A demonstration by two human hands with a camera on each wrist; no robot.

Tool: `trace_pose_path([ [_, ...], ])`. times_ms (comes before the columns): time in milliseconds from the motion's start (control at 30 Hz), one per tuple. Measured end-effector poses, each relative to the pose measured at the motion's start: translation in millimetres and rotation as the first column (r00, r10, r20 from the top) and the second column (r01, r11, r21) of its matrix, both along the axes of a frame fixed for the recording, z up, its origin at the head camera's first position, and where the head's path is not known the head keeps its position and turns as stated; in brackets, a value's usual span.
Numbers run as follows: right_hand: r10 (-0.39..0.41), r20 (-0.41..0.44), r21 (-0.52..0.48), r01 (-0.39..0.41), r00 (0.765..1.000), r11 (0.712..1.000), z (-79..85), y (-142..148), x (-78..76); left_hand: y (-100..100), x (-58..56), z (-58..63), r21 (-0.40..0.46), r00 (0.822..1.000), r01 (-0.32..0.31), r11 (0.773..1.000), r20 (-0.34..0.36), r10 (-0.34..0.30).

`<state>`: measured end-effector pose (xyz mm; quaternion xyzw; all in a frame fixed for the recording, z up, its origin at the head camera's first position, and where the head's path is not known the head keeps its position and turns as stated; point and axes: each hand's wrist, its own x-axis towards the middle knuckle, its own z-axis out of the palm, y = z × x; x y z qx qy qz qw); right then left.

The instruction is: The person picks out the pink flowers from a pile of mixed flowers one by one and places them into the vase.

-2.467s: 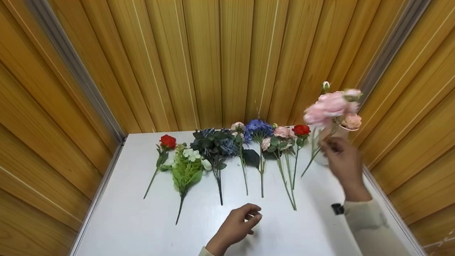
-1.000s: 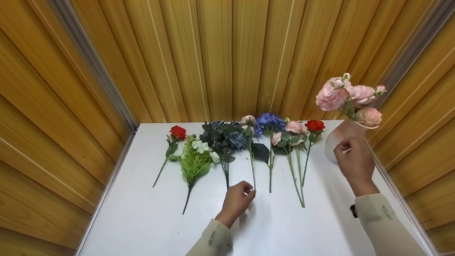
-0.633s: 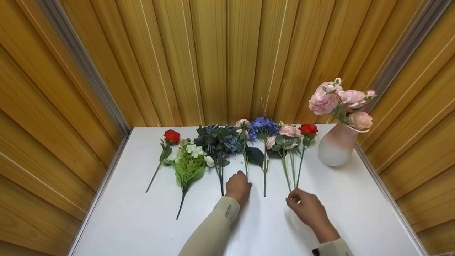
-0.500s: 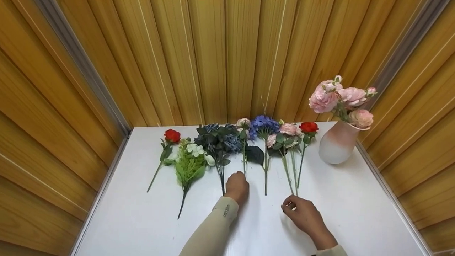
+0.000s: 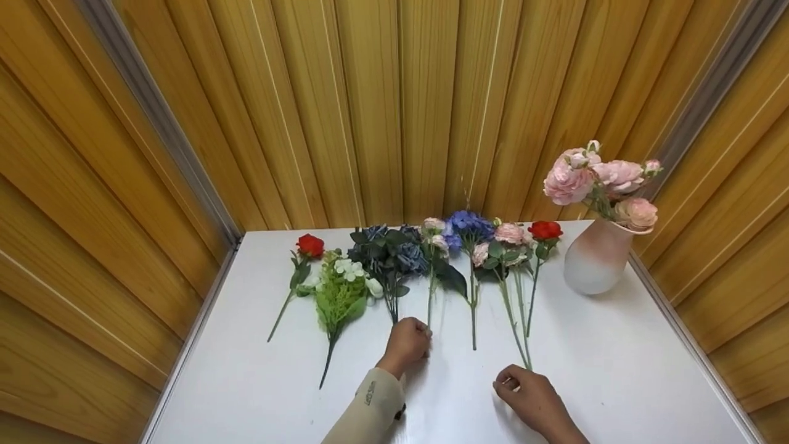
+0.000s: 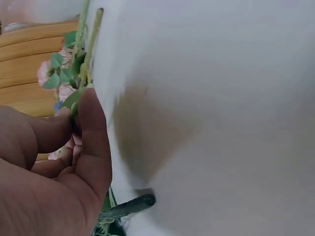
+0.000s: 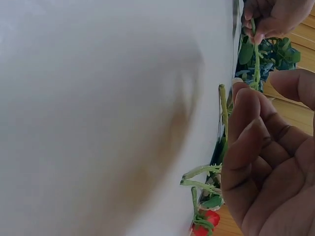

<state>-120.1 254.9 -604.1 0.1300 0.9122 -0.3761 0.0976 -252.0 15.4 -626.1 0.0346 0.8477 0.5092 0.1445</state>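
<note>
My left hand (image 5: 407, 342) pinches the lower stem of a pale pink flower (image 5: 435, 229) near the middle of the white table (image 5: 259, 394). In the left wrist view the thumb and forefinger close on the green stem (image 6: 74, 109); the right wrist view shows this stem (image 7: 256, 61) coming out of the left hand (image 7: 278, 17). My right hand (image 5: 533, 394) hovers near the stem ends at the front right, its fingers loosely curled and holding nothing. Large pink flowers (image 5: 568, 184) stand in a white-and-pink vase (image 5: 595, 262) at the back right.
Left of the held stem lie a dusky blue bunch (image 5: 394, 250), a green-and-white spray (image 5: 340, 302) and a red rose (image 5: 310, 246). To its right lie a violet-blue hydrangea (image 5: 470, 226), a pink spray (image 5: 510, 233) and another red rose (image 5: 545, 230). Wood-panelled walls surround the table.
Large pink flowers went from my right hand into the vase; that hand let go and came down to the front. My left hand reached the pale pink flower's stem, gripped it and drew it back slightly.
</note>
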Motion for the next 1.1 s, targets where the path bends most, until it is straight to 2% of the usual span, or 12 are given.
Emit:
trace_pose_path([
  [133,-0.007,-0.033,-0.008,0.006,0.999,1.000,8.3,2.7,-2.0,-4.1,24.4,5.5,0.104,1.000,0.020,0.994,0.001,-0.020],
  [233,-0.010,-0.063,-0.056,0.007,0.998,0.998,20.8,3.8,-7.1,-5.9,44.7,12.3,0.183,0.999,0.051,0.982,0.008,-0.054],
  [333,-0.014,-0.097,-0.148,-0.001,0.995,0.989,37.2,3.1,-14.6,-5.2,62.5,18.2,0.244,0.996,0.080,0.966,0.024,-0.088],
  [467,-0.055,-0.146,-0.322,0.005,0.988,0.947,54.4,-3.4,-26.9,-1.5,78.4,22.6,0.278,0.991,0.115,0.954,0.037,-0.131],
  [633,-0.112,-0.160,-0.494,0.019,0.981,0.869,60.3,-17.1,-39.9,1.9,91.3,23.8,0.282,0.984,0.160,0.946,0.034,-0.177],
  [733,-0.139,-0.146,-0.541,0.039,0.979,0.840,60.9,-23.1,-43.5,3.2,96.6,23.1,0.285,0.977,0.198,0.938,0.023,-0.214],
  [867,-0.203,-0.162,-0.577,0.074,0.966,0.814,62.6,-24.6,-43.6,7.7,100.5,22.1,0.277,0.969,0.233,0.932,0.020,-0.248],
  [1100,-0.278,-0.190,-0.620,0.105,0.942,0.778,67.6,-23.4,-40.5,13.9,103.1,21.2,0.224,0.970,0.235,0.946,0.015,-0.245],
])
